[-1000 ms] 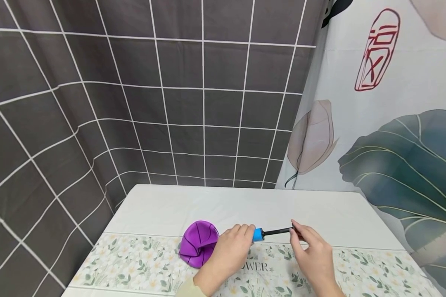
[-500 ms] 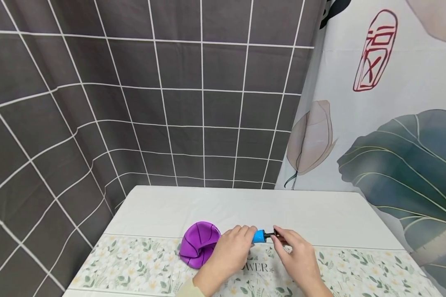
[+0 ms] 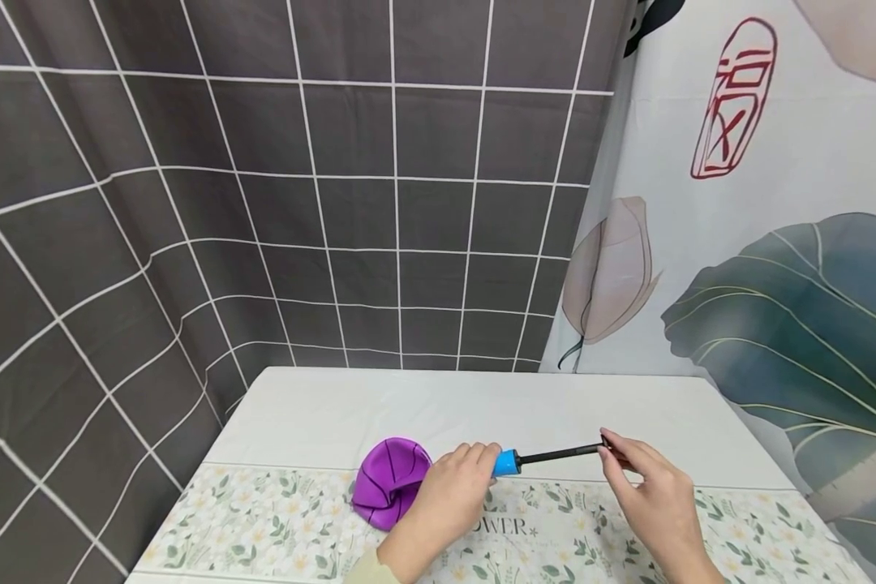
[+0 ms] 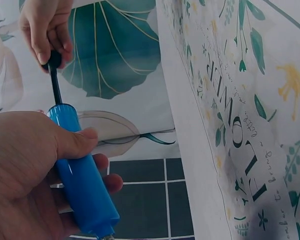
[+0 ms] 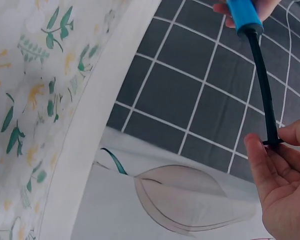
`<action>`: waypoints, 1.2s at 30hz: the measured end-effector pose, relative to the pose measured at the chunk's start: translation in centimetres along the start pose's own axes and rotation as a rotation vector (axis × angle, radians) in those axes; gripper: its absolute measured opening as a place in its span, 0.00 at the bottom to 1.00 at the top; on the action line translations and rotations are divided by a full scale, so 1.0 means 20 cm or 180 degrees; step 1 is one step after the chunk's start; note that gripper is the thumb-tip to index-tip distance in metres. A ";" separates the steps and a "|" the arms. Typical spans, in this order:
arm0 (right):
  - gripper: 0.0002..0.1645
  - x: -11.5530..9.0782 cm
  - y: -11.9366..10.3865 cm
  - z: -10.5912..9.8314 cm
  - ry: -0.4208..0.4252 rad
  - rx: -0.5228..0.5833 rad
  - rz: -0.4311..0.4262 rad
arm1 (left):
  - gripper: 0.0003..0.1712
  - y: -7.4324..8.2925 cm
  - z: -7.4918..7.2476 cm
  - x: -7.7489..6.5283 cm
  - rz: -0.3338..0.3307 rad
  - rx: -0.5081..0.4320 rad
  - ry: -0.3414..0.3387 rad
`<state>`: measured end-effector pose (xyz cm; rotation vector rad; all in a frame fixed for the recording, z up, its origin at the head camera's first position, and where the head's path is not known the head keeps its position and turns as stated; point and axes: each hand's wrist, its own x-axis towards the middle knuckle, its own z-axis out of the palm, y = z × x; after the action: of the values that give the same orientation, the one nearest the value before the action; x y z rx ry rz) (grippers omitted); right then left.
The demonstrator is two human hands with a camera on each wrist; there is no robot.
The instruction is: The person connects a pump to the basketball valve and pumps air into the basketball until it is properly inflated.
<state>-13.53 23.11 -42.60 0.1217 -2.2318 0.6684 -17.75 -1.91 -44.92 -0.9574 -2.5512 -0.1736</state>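
A small hand air pump (image 3: 507, 463) has a blue barrel and a black rod. My left hand (image 3: 448, 493) wraps round the barrel (image 4: 87, 187), thumb across its side in the left wrist view. The rod (image 5: 262, 85) is drawn well out to the right, and the fingers of my right hand (image 3: 657, 495) pinch the black handle at its end. Left of the left hand lies a purple ball (image 3: 387, 478) with black lines, limp and dented, partly behind that hand. In the left wrist view the pump's nozzle shows at the bottom edge; whether it joins the ball is hidden.
Both hands are above a white table (image 3: 321, 410) whose cover has a floral band with printed lettering (image 3: 506, 526). A dark grid-patterned curtain (image 3: 350, 211) hangs behind, and a white leaf-print curtain (image 3: 672, 324) on the right.
My right hand moved left, pushing the rod almost fully into the barrel, then pulled it back out to the right, farther than at first. The left hand and ball stay nearly still.
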 end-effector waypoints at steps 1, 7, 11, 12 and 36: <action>0.20 0.00 0.00 0.00 0.0001 0.0003 0.0007 | 0.25 0.00 0.00 0.00 -0.0005 0.0006 0.0000; 0.20 0.00 -0.02 0.04 0.0112 0.0024 -0.0085 | 0.23 0.01 -0.01 0.01 -0.0037 0.0049 0.0019; 0.20 -0.01 -0.07 0.09 0.0140 -0.0033 -0.0201 | 0.23 0.02 -0.01 0.01 -0.0035 0.0112 0.0039; 0.19 -0.02 -0.08 0.10 0.0123 -0.0034 -0.0207 | 0.23 0.02 -0.01 0.01 -0.0035 0.0136 0.0041; 0.20 -0.03 -0.09 0.11 0.0029 0.0242 -0.0424 | 0.24 0.01 0.00 0.00 0.0030 -0.0007 0.0102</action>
<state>-14.01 20.41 -43.46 0.3019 -2.1685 0.6795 -17.67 -1.81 -44.99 -0.9596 -2.5176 -0.1874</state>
